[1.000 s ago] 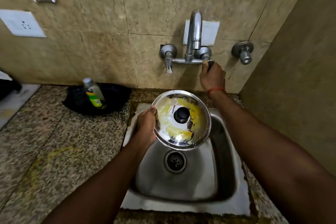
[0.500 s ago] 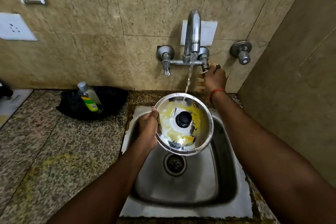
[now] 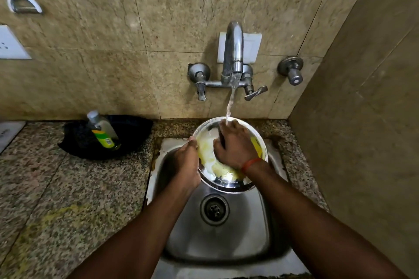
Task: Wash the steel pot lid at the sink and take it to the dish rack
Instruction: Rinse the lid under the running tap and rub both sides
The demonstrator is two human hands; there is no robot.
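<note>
The round steel pot lid (image 3: 209, 154), smeared with yellow residue, is held tilted over the steel sink (image 3: 217, 240). My left hand (image 3: 187, 161) grips its left rim. My right hand (image 3: 235, 145) lies flat on the lid's top face with fingers spread, covering the black knob. A stream of water runs from the wall tap (image 3: 231, 52) onto the lid's far edge and my right fingertips. No dish rack is in view.
A soap bottle (image 3: 102, 130) leans in a black bowl (image 3: 136, 133) on the granite counter (image 3: 56, 199) left of the sink. The tap's lever handles (image 3: 255, 93) stick out from the tiled wall. A side wall (image 3: 362, 142) stands close on the right.
My right hand left the tap's right lever, which stays turned with water flowing, and came down onto the lid's top. My left hand keeps its hold on the rim.
</note>
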